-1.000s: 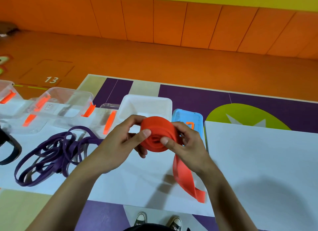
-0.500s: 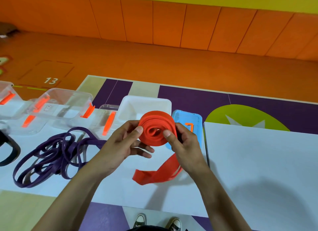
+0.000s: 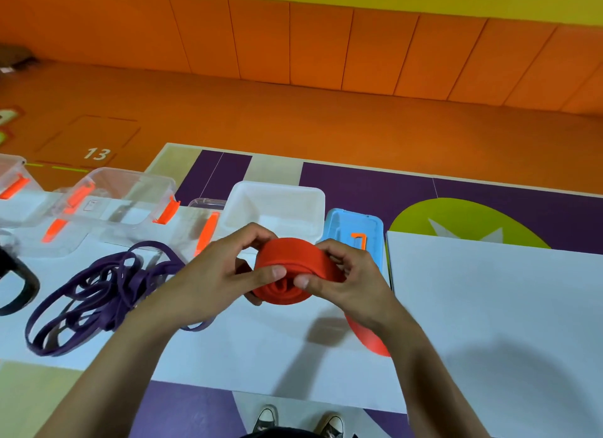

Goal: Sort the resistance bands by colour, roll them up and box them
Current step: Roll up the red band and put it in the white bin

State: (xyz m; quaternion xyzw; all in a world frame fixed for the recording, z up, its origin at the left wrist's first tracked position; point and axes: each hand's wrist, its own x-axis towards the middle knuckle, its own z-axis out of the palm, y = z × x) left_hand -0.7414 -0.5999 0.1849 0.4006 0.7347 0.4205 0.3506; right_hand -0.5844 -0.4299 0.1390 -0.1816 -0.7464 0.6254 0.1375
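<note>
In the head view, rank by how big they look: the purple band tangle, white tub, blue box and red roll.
1. purple band tangle
2. white tub
3. red roll, close to the tub and held nearer the camera, so those two are unsure
4. blue box, partly hidden

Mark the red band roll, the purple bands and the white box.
red band roll (image 3: pixel 293 259): head view, outer wrap on top.
purple bands (image 3: pixel 121 282): head view, middle of the tangle.
white box (image 3: pixel 277 187): head view, far rim.

red band (image 3: pixel 295 264) | purple bands (image 3: pixel 98 294) | white box (image 3: pixel 275 209) | blue lid (image 3: pixel 354 230)
</note>
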